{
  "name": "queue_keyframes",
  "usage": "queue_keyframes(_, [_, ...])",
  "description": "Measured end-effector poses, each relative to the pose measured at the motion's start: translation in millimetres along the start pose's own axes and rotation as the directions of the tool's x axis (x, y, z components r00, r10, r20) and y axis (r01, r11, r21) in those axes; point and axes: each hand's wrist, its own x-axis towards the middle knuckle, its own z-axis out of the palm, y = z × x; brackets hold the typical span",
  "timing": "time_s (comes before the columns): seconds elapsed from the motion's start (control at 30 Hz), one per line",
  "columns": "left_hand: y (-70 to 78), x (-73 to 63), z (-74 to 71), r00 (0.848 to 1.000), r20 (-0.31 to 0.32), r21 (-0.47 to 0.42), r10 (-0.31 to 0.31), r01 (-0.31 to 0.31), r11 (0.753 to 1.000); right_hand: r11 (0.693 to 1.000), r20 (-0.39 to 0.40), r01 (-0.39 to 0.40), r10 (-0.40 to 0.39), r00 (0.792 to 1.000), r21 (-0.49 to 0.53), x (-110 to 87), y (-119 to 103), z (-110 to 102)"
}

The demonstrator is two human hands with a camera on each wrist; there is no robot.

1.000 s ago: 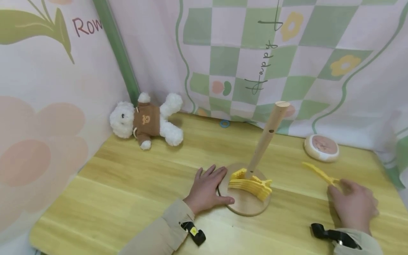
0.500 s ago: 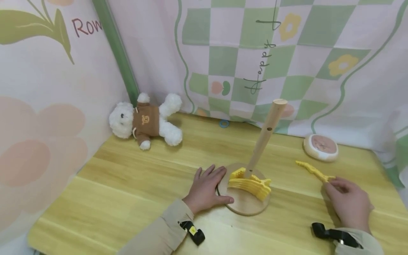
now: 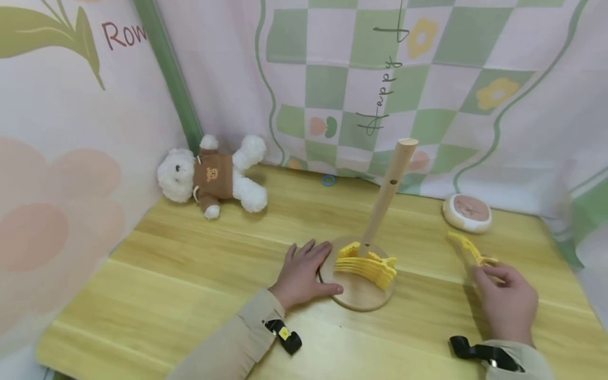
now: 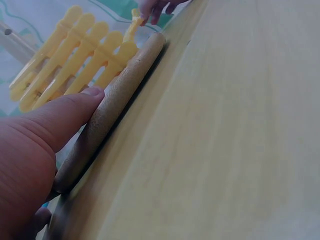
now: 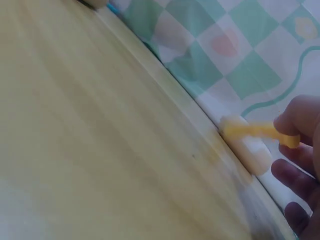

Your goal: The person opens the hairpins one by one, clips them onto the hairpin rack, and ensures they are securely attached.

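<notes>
My left hand (image 3: 300,277) rests on the near-left rim of a round wooden base (image 3: 353,299), fingers spread and thumb lying over the edge. From the base rises a slanting wooden post (image 3: 386,200) with small holes. Several slim yellow plastic pieces (image 3: 364,269) are stacked around the foot of the post; the left wrist view shows their rounded ends just beyond my thumb (image 4: 75,110). Over the right side of the table, my right hand (image 3: 509,303) pinches one more yellow plastic piece (image 3: 467,245) between thumb and fingers, its long end pointing away to the left.
A white plush bear (image 3: 214,177) in a brown shirt lies at the back left. Behind the right hand is a round-cornered white object with a brown top (image 3: 469,212). A small blue ring (image 3: 328,180) lies near the printed curtain (image 3: 328,87) at the table's back edge.
My right hand has lifted the yellow piece from the table and brought it slightly left. The left hand stays on the base; the whole head view has shifted a little.
</notes>
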Motion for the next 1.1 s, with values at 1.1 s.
queue_keyframes(1.1, [0.5,2.5,-3.6,0.999,0.034,-0.013,-0.023,0.024,1.0,0.919,0.308,-0.036,-0.095,0.947,0.393,-42.3,-10,15])
